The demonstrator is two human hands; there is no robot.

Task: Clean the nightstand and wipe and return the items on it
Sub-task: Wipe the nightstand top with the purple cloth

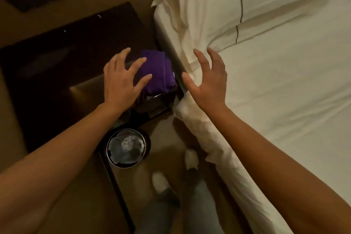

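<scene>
A dark wooden nightstand (57,59) stands left of the bed. On its right front corner lies a folded purple cloth (159,70), with dim dark items beneath and in front of it that I cannot make out. My left hand (121,80) hovers with spread fingers over the cloth's left side, fingertips at its edge. My right hand (207,80) is held up with spread fingers just right of the cloth, in front of the bed's edge, holding nothing.
A white bed (275,81) with a pillow (209,5) fills the right side. A round bin (126,148) with a plastic liner stands on the floor below the nightstand. My feet in white slippers (161,182) stand between bin and bed.
</scene>
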